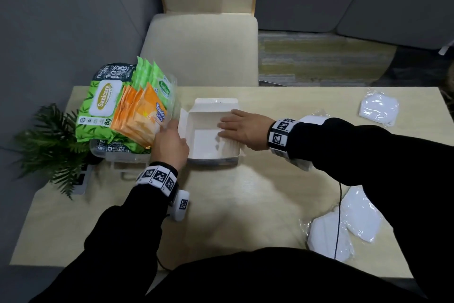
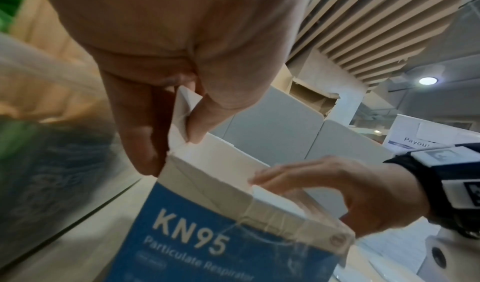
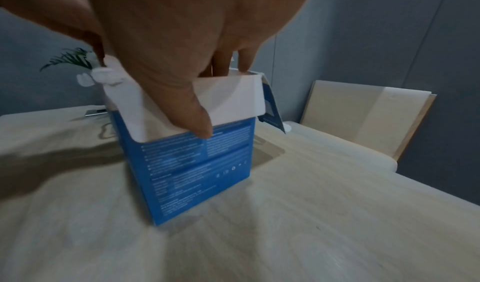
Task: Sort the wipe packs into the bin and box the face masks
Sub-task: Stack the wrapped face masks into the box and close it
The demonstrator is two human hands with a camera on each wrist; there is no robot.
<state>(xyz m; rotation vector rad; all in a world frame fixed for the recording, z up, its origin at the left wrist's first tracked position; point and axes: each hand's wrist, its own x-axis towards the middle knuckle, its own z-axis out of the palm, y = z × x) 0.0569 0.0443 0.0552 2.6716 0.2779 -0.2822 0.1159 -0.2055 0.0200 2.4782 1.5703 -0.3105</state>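
The open KN95 mask box point(image 1: 208, 140) stands mid-table, white inside and blue outside point(image 2: 197, 235) point(image 3: 197, 173). My left hand point(image 1: 172, 141) pinches its left flap point(image 2: 182, 110) between thumb and fingers. My right hand point(image 1: 235, 128) reaches over the right side, fingers straight and pushing a wrapped white mask point(image 1: 227, 146) down inside, thumb outside on the right flap point(image 3: 233, 95). Green wipe packs point(image 1: 98, 108) and orange wipe packs point(image 1: 142, 118) stand packed in the clear bin point(image 1: 118, 156) left of the box.
Wrapped masks lie loose on the table: one far right point(image 1: 378, 108), two near the front right point(image 1: 361, 216) point(image 1: 329, 238). A green plant point(image 1: 49, 140) and a power strip point(image 1: 81, 179) sit at the left edge. A beige chair point(image 1: 204, 49) stands behind the table.
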